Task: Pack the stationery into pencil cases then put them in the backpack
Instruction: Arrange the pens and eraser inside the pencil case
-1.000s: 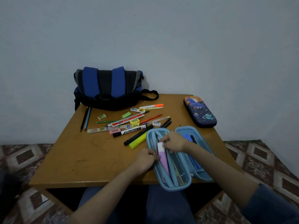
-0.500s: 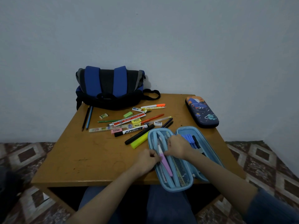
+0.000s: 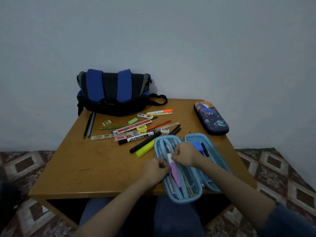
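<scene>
An open light-blue pencil case (image 3: 191,197) lies at the table's near right edge, with pens under its mesh flap and blue pens in its right half. My right hand (image 3: 185,153) pinches the white top of a purple highlighter (image 3: 175,173) that lies in the left half. My left hand (image 3: 154,171) grips the case's left rim beside it. A closed dark-blue space-print pencil case (image 3: 211,118) sits at the far right. The blue and black backpack (image 3: 114,92) stands at the table's back against the wall.
Loose stationery is spread over the wooden table (image 3: 89,165): a yellow highlighter (image 3: 145,149), black markers (image 3: 136,138), rulers, erasers (image 3: 120,138), pencils (image 3: 89,124) and an orange pen (image 3: 159,111). Patterned floor lies on both sides. My knees are under the near edge.
The purple highlighter has been shifted deeper into the case's left half, and my right hand has moved with it. My left hand stays on the rim.
</scene>
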`<state>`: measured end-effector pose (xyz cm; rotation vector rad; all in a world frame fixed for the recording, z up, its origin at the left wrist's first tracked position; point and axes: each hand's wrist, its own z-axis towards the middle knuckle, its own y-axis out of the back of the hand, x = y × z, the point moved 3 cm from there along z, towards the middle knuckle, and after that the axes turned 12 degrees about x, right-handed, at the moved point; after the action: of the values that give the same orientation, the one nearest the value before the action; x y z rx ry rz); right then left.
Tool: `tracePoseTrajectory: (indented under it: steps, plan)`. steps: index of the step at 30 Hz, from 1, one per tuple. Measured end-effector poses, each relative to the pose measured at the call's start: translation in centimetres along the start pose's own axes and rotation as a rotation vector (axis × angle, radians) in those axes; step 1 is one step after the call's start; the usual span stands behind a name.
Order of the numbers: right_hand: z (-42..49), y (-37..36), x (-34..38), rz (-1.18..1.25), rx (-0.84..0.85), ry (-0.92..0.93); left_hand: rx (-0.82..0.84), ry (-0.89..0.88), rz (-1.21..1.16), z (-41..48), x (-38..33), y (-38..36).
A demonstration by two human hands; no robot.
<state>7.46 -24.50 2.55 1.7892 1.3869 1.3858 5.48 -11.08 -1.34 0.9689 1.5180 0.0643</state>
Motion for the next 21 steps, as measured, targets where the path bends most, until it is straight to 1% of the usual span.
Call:
tracePoseTrajectory:
  steps: [2, 7, 12, 16, 21]
  plan:
    - [0.14, -0.35, 0.04, -0.011, -0.003, -0.011, 0.007, 0.003, -0.030, -0.07, -0.02, 0.11]
    - [0.74, -0.52, 0.08, -0.006, -0.070, -0.080, 0.001, 0.020, -0.113, -0.27, 0.19, 0.02]
    - [0.88, 0.13, -0.17, -0.016, 0.014, -0.118, 0.003, 0.035, -0.161, -0.30, 0.33, 0.03]
    - [0.36, 0.26, -0.59, -0.032, 0.085, -0.149, 0.009, 0.034, -0.149, -0.53, 0.08, 0.16]
    - [0.24, 0.30, -0.48, -0.024, 0.085, -0.137, 0.017, 0.041, -0.148, -0.58, -0.01, 0.37]
